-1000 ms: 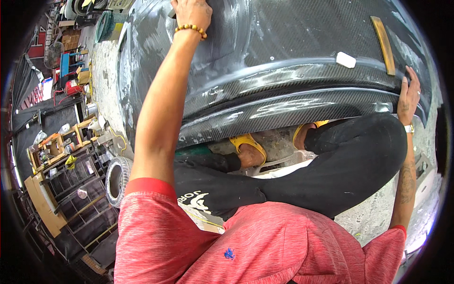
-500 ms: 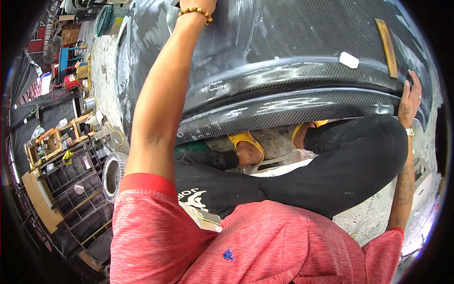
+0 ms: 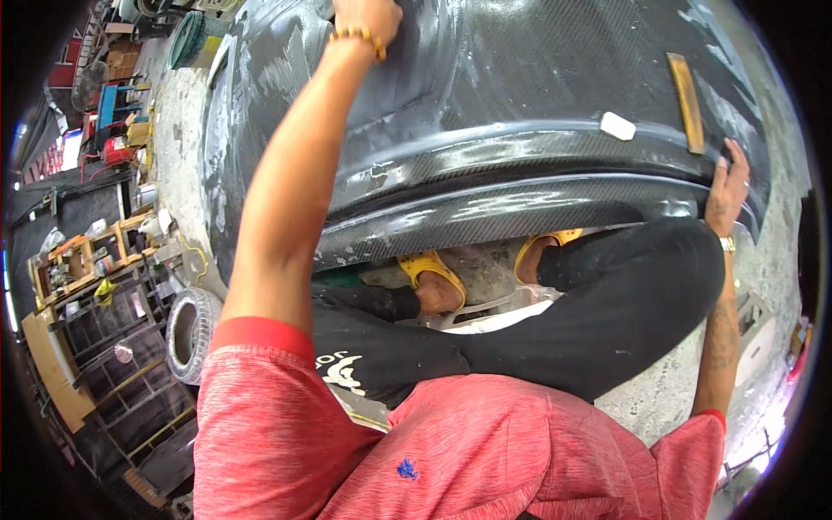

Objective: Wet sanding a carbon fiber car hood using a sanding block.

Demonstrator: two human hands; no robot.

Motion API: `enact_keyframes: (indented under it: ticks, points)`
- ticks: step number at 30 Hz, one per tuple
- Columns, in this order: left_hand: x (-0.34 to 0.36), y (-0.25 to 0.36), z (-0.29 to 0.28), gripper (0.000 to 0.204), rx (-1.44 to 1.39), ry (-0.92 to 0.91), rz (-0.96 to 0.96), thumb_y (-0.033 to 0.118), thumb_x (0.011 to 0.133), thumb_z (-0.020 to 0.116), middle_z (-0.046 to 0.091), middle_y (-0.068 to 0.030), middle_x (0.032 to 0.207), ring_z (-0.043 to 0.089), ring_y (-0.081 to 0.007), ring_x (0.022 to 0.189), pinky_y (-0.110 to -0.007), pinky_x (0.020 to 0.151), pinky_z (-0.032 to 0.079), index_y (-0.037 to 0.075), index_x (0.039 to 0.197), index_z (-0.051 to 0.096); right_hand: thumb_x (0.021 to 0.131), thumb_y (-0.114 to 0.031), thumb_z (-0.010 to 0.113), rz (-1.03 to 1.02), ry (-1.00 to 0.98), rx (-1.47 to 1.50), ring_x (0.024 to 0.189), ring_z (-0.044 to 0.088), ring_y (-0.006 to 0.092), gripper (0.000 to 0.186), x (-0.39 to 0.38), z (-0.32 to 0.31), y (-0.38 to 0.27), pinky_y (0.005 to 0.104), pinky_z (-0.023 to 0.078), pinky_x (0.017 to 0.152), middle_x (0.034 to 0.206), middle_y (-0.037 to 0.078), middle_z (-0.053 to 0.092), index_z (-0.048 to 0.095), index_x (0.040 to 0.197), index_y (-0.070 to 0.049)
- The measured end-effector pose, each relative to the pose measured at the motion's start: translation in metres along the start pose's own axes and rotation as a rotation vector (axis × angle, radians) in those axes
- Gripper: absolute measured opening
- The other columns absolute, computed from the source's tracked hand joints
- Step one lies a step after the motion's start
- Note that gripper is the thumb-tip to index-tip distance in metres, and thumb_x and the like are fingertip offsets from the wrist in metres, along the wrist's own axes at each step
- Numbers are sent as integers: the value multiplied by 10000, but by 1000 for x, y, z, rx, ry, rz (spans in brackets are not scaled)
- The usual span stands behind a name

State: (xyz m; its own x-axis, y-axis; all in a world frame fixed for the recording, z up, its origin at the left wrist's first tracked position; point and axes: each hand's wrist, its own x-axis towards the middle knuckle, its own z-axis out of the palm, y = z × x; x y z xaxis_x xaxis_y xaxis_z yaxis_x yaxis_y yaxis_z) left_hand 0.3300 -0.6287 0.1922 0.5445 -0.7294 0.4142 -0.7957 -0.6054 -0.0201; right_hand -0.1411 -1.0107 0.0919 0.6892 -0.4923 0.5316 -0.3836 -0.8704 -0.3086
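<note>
In front of me lies a large black carbon-fibre car panel [image 3: 555, 91], its weave streaked with whitish haze. My left hand [image 3: 368, 19] is on its far left part, cut off by the top of the view. Its fingers look curled, and a small dark edge shows beside them; what it is I cannot make out. My right hand [image 3: 731, 186] rests on the panel's right end with fingers stretched out, holding nothing. A small white block [image 3: 618, 126] and a narrow yellow-brown strip [image 3: 685, 104] lie on the panel, nearer my right hand.
My feet in yellow clogs [image 3: 439, 273] are under the panel's near edge. Left of me are a tyre [image 3: 192, 335], a metal rack [image 3: 130, 351] and a wooden crate [image 3: 130, 238]. A green bucket [image 3: 186, 39] stands beyond the panel's left edge.
The view has shifted slightly, moving the panel and the things on it a little left in the picture. My left hand shows a bit lower; my right hand still rests on the panel.
</note>
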Motion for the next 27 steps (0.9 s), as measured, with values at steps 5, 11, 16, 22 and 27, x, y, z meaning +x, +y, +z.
enact_keyframes:
  ticks: [5, 11, 16, 22, 27]
  points:
    - [-3, -19, -50, 683, -518, 118, -378, 124, 917, 670, 588, -288, 1389, 578, -439, 1286, -462, 1091, 456, 147, 1550, 412, 1036, -263, 525, 49, 2, 22, 1401, 478, 302, 403, -5, 4, 11, 432, 335, 1168, 1480, 124, 550, 585, 1406, -113]
    - [-179, -16, -135, 637, -797, 150, -449, 100, 952, 697, 686, -100, 1018, 644, -163, 888, -311, 792, 520, 208, 1532, 457, 1049, -359, 572, 361, -8, 474, 1348, 524, 230, 440, 29, -14, 10, 403, 388, 1126, 1447, 70, 583, 582, 1415, -115]
    - [-255, 8, -152, 563, -1068, 148, -635, 98, 979, 708, 687, -82, 1150, 639, -132, 1019, -285, 901, 520, -4, 1479, 469, 1061, -363, 561, 302, -188, 917, 1290, 603, 177, 432, 96, -97, -103, 341, 460, 1056, 1377, 49, 650, 627, 1375, -74]
    - [-272, 68, -139, 536, -1095, 76, -569, 111, 931, 761, 687, -48, 1069, 637, -122, 913, -280, 812, 523, 18, 1417, 553, 956, -372, 736, 249, -599, 1051, 958, 696, 123, 413, 21, -62, -334, 265, 550, 856, 1104, 43, 743, 716, 1236, -69]
    - [-272, 94, -138, 554, -1028, 39, -411, 86, 881, 779, 683, -57, 1009, 612, -136, 866, -298, 783, 516, 55, 1401, 592, 988, -233, 727, 585, -694, 1377, 981, 724, 158, 451, -42, -10, -425, 283, 610, 819, 1120, 101, 728, 594, 1335, 22]
